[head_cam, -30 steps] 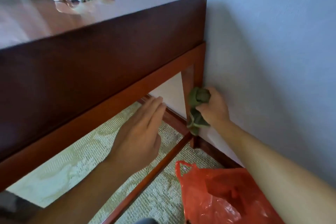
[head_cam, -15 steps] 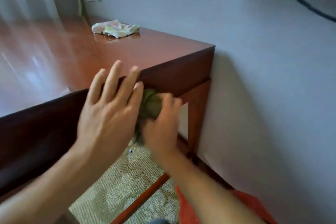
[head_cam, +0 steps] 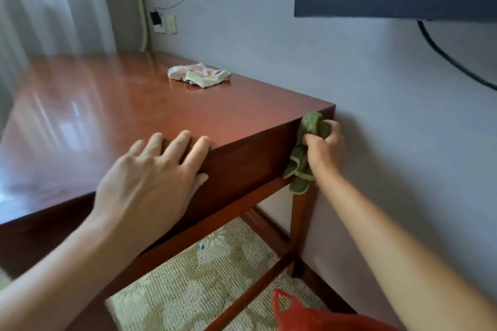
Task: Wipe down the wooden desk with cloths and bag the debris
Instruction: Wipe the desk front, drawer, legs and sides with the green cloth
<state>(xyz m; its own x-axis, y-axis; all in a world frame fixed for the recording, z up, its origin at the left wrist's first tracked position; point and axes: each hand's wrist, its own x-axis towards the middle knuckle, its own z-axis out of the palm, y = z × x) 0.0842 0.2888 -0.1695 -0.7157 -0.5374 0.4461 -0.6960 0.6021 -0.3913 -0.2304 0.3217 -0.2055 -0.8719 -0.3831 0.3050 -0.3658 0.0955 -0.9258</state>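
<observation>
The right hand [head_cam: 326, 150] grips a green cloth [head_cam: 306, 150] in curled fingers against the counter [head_cam: 134, 105] side's far right corner. The left hand [head_cam: 150, 180] rests on the near edge, fingers straight. A pale cloth [head_cam: 199, 78] lies far back.

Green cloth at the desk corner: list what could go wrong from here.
1. The green cloth is bunched in the right hand with a loose end dangling, so it may wipe only a narrow strip of the desk side.
2. The right hand sits close against the wall; knuckles could scrape it.
3. The red bag lies on the floor below and could be stepped on.
</observation>
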